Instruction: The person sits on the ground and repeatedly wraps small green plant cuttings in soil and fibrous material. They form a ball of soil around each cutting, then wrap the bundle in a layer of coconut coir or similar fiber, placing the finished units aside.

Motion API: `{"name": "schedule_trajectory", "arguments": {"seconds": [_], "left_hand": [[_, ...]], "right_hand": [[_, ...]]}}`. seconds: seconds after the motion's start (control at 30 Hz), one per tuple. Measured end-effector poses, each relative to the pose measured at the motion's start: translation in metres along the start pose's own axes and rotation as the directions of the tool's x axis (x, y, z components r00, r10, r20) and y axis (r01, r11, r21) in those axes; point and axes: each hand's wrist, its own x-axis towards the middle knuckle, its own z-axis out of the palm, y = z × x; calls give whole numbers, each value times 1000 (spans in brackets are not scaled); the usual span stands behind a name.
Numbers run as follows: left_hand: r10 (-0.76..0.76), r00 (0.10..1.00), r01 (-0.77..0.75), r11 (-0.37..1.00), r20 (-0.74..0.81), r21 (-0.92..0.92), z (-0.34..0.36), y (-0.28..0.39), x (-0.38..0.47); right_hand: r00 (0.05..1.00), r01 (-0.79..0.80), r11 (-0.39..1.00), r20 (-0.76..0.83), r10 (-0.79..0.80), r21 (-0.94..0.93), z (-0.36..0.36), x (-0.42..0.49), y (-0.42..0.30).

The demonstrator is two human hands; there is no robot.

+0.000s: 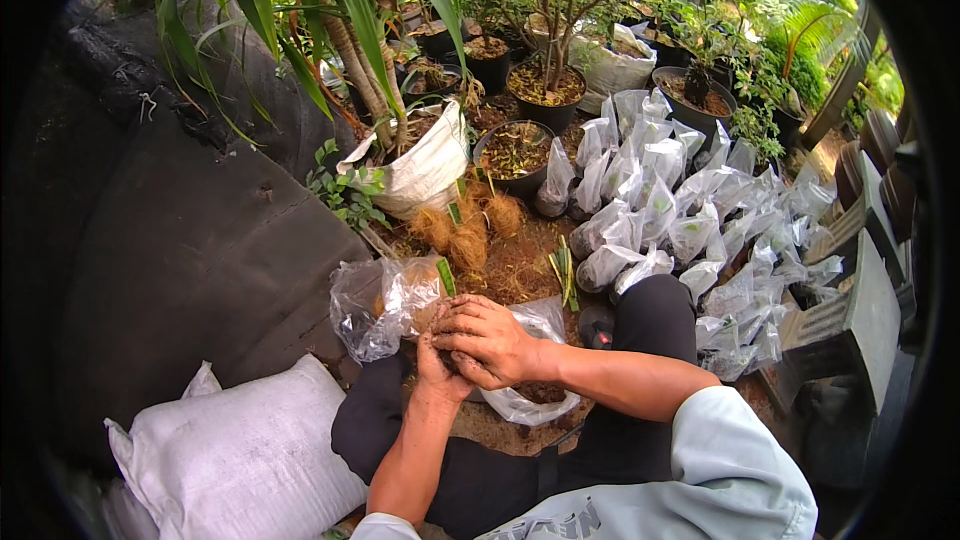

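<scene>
My left hand (pixel 437 369) and my right hand (pixel 480 337) are cupped together above my lap, both smeared with soil. Between the palms they press a dark clump of soil (pixel 448 361), mostly hidden by the fingers. A green leaf cutting (pixel 446 277) stands up just beyond the fingertips; I cannot tell whether it is rooted in the clump or behind it. Beside the left fingers lies a clear plastic bag (pixel 367 300) with brown fibre showing through. Below the right hand, an open clear plastic bag (pixel 525 414) holds loose dark soil (pixel 541 392).
Several coir-fibre balls (pixel 470 244) with leaf cuttings lie ahead, near loose striped leaf cuttings (pixel 562 270). Many soil-filled plastic bags (pixel 660 202) crowd the right. A full white sack (pixel 240 450) is at left. Potted plants (pixel 547 94) and stacked dark trays (pixel 847 330) border the space.
</scene>
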Motion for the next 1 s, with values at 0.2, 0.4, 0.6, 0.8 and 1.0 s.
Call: {"name": "schedule_trajectory", "arguments": {"seconds": [0.2,0.4,0.6,0.8,1.0], "left_hand": [[39,932,2,994,-361,113,2,4,9],[64,987,-45,991,-149,127,-7,-1,5],[53,971,-32,995,-232,92,-10,-2,10],[96,995,-95,993,-19,71,-9,3,6],[32,991,-35,999,131,19,-9,-6,8]], "right_hand": [[847,-516,854,112,520,-65,5,7,18],[975,-174,980,120,186,-100,4,-1,5],[909,-392,916,122,399,-80,11,1,16],[987,-104,978,101,124,-183,1,7,5],[991,-81,988,99,94,-129,1,3,1]]}}
